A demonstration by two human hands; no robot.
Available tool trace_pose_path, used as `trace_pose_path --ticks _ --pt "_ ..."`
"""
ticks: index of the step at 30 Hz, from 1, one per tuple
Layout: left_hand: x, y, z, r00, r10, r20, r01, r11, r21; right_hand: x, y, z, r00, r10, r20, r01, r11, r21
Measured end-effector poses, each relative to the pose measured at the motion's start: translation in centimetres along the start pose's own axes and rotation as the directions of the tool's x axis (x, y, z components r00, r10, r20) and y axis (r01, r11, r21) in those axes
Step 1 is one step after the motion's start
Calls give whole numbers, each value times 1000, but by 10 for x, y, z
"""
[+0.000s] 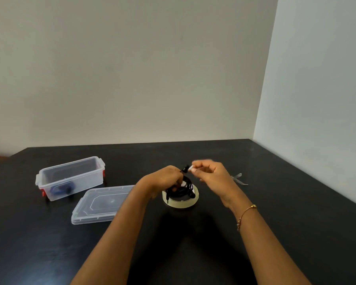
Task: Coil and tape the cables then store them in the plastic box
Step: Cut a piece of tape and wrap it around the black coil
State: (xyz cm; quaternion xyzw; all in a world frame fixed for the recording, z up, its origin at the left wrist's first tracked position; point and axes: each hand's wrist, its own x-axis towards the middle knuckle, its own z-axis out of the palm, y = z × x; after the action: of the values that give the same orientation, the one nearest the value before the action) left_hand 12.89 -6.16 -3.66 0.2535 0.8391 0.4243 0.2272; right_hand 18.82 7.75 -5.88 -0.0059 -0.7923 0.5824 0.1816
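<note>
My left hand (166, 177) grips a coiled black cable (182, 189) just above a roll of clear tape (181, 200) lying flat on the black table. My right hand (210, 175) is pinched on a short piece of clear tape (190, 168) beside the cable's top end; the hand is blurred. An open clear plastic box (70, 177) with red latches stands at the left, and a blue coiled cable (60, 189) lies inside it. The box's clear lid (101, 204) rests flat on the table in front of the box.
A pair of scissors (237, 178) lies on the black table (193, 243) to the right of my right hand. Pale walls meet the table at the back and along its right side. A gold bracelet sits on my right wrist.
</note>
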Motion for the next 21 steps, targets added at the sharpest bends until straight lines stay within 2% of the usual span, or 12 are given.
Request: trace_pose_path --ticks 1,3,5,8,12,16,21 --pt "0 2 1 999 -5 33 3 999 54 1 -1 0 992 -105 -65 102 994 -41" --pt "-1 5 4 995 -19 93 8 994 113 1 -1 1 964 -260 -61 258 965 -45" --pt "-3 6 4 992 -22 126 10 996 94 -1 -1 5 951 -310 10 310 949 -51" --pt "-6 2 1 995 22 102 -22 1000 5 -1 7 13 919 -390 56 393 892 -223" --pt "-7 0 0 996 46 80 -46 999 1 1 16 22 918 -388 85 394 867 -305" --pt "-4 -2 1 995 31 95 -37 998 55 3 18 24 919 -393 31 377 853 -362" --pt "0 -4 5 996 67 59 -76 981 176 2 16 28 949 -315 -12 292 893 -341"
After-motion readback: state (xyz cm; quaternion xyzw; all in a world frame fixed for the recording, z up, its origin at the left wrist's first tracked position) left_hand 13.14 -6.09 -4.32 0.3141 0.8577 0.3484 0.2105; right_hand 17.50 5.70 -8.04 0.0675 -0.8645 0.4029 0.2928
